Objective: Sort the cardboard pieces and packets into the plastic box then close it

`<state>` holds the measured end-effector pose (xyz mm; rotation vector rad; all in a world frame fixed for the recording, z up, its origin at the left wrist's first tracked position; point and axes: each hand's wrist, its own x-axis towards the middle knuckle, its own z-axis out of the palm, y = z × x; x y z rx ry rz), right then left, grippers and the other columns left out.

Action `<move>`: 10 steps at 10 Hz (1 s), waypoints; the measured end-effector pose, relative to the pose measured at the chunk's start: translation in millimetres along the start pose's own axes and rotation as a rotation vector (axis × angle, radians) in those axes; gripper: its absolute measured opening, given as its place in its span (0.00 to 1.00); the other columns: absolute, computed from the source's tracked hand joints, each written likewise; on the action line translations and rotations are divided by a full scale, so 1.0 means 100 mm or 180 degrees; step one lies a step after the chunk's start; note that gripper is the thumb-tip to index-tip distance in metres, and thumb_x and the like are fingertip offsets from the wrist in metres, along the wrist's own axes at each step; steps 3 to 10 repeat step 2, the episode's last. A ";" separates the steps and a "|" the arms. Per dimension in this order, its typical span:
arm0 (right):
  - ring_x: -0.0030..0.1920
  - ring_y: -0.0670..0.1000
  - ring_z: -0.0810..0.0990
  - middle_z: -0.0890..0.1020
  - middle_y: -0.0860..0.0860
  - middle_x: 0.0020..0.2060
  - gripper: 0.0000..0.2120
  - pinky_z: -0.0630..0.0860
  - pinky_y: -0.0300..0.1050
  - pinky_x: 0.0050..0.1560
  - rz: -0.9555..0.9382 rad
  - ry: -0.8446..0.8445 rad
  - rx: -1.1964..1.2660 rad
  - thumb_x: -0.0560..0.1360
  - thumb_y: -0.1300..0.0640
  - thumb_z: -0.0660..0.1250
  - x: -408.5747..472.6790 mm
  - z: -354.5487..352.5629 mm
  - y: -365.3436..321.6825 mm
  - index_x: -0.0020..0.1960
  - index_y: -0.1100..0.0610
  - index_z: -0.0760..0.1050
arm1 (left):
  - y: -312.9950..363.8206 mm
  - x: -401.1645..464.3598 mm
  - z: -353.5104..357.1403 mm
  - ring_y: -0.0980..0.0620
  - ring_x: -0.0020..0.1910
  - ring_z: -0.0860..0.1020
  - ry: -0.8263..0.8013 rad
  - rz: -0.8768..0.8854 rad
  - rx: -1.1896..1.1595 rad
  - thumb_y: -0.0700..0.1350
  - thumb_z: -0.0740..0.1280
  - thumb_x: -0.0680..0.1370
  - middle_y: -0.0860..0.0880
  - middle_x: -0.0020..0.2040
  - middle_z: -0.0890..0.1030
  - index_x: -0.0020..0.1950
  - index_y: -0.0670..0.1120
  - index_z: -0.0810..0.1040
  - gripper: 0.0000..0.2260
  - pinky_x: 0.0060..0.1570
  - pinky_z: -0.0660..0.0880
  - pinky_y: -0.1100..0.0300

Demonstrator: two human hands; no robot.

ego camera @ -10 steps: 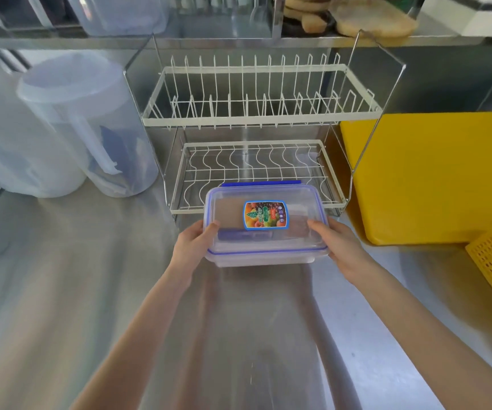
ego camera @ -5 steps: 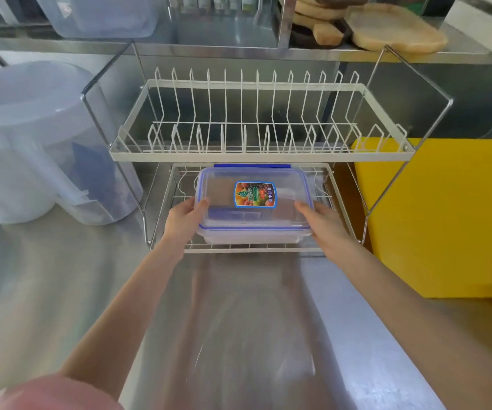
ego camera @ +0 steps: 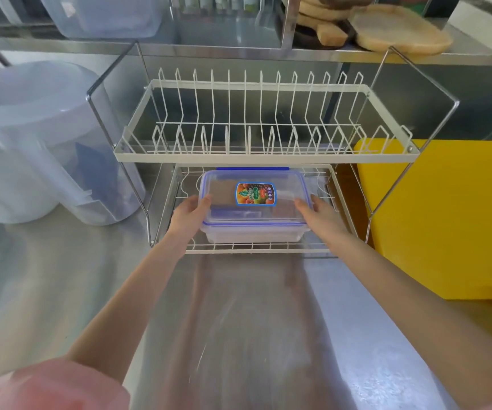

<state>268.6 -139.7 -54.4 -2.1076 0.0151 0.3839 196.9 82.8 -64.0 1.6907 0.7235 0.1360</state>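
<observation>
The clear plastic box (ego camera: 253,232) has a blue-rimmed lid with a colourful sticker and is closed. It sits inside the lower tier of a white wire dish rack (ego camera: 256,249), under the upper tier. My left hand (ego camera: 190,214) grips its left side and my right hand (ego camera: 323,214) grips its right side. Brown cardboard and a bluish packet show dimly through the lid.
The rack's upper tier (ego camera: 265,156) overhangs the box closely. Translucent plastic jugs (ego camera: 31,149) stand at the left. A yellow crate (ego camera: 446,217) fills the right, touching the rack's frame. Wooden boards (ego camera: 398,28) lie on the steel shelf above. Steel counter (ego camera: 61,291) stretches below.
Both hands have carried the closed box forward from the counter's front into the rack's lower tier. My view has moved closer to the rack.
</observation>
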 end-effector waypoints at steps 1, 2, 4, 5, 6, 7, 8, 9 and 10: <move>0.68 0.57 0.68 0.68 0.56 0.70 0.28 0.66 0.51 0.65 0.0002 -0.0024 -0.0308 0.77 0.45 0.55 -0.06 -0.04 -0.07 0.72 0.57 0.56 | 0.10 -0.04 -0.04 0.44 0.56 0.75 0.0009 0.0020 0.0310 0.53 0.59 0.77 0.45 0.60 0.78 0.67 0.42 0.69 0.22 0.63 0.68 0.51; 0.68 0.57 0.68 0.67 0.55 0.71 0.29 0.67 0.51 0.65 -0.0456 0.0037 -0.1030 0.77 0.47 0.57 -0.32 -0.11 -0.11 0.73 0.56 0.53 | 0.15 -0.30 -0.07 0.43 0.66 0.69 -0.0044 0.0254 0.0791 0.52 0.60 0.77 0.44 0.66 0.72 0.72 0.42 0.59 0.27 0.64 0.64 0.53; 0.68 0.57 0.68 0.67 0.55 0.71 0.29 0.67 0.51 0.65 -0.0456 0.0037 -0.1030 0.77 0.47 0.57 -0.32 -0.11 -0.11 0.73 0.56 0.53 | 0.15 -0.30 -0.07 0.43 0.66 0.69 -0.0044 0.0254 0.0791 0.52 0.60 0.77 0.44 0.66 0.72 0.72 0.42 0.59 0.27 0.64 0.64 0.53; 0.68 0.57 0.68 0.67 0.55 0.71 0.29 0.67 0.51 0.65 -0.0456 0.0037 -0.1030 0.77 0.47 0.57 -0.32 -0.11 -0.11 0.73 0.56 0.53 | 0.15 -0.30 -0.07 0.43 0.66 0.69 -0.0044 0.0254 0.0791 0.52 0.60 0.77 0.44 0.66 0.72 0.72 0.42 0.59 0.27 0.64 0.64 0.53; 0.68 0.57 0.68 0.67 0.55 0.71 0.29 0.67 0.51 0.65 -0.0456 0.0037 -0.1030 0.77 0.47 0.57 -0.32 -0.11 -0.11 0.73 0.56 0.53 | 0.15 -0.30 -0.07 0.43 0.66 0.69 -0.0044 0.0254 0.0791 0.52 0.60 0.77 0.44 0.66 0.72 0.72 0.42 0.59 0.27 0.64 0.64 0.53; 0.68 0.57 0.68 0.67 0.55 0.71 0.29 0.67 0.51 0.65 -0.0456 0.0037 -0.1030 0.77 0.47 0.57 -0.32 -0.11 -0.11 0.73 0.56 0.53 | 0.15 -0.30 -0.07 0.43 0.66 0.69 -0.0044 0.0254 0.0791 0.52 0.60 0.77 0.44 0.66 0.72 0.72 0.42 0.59 0.27 0.64 0.64 0.53; 0.68 0.57 0.68 0.67 0.55 0.71 0.29 0.67 0.51 0.65 -0.0456 0.0037 -0.1030 0.77 0.47 0.57 -0.32 -0.11 -0.11 0.73 0.56 0.53 | 0.15 -0.30 -0.07 0.43 0.66 0.69 -0.0044 0.0254 0.0791 0.52 0.60 0.77 0.44 0.66 0.72 0.72 0.42 0.59 0.27 0.64 0.64 0.53; 0.68 0.57 0.68 0.67 0.55 0.71 0.29 0.67 0.51 0.65 -0.0456 0.0037 -0.1030 0.77 0.47 0.57 -0.32 -0.11 -0.11 0.73 0.56 0.53 | 0.15 -0.30 -0.07 0.43 0.66 0.69 -0.0044 0.0254 0.0791 0.52 0.60 0.77 0.44 0.66 0.72 0.72 0.42 0.59 0.27 0.64 0.64 0.53; 0.68 0.57 0.68 0.67 0.55 0.71 0.29 0.67 0.51 0.65 -0.0456 0.0037 -0.1030 0.77 0.47 0.57 -0.32 -0.11 -0.11 0.73 0.56 0.53 | 0.15 -0.30 -0.07 0.43 0.66 0.69 -0.0044 0.0254 0.0791 0.52 0.60 0.77 0.44 0.66 0.72 0.72 0.42 0.59 0.27 0.64 0.64 0.53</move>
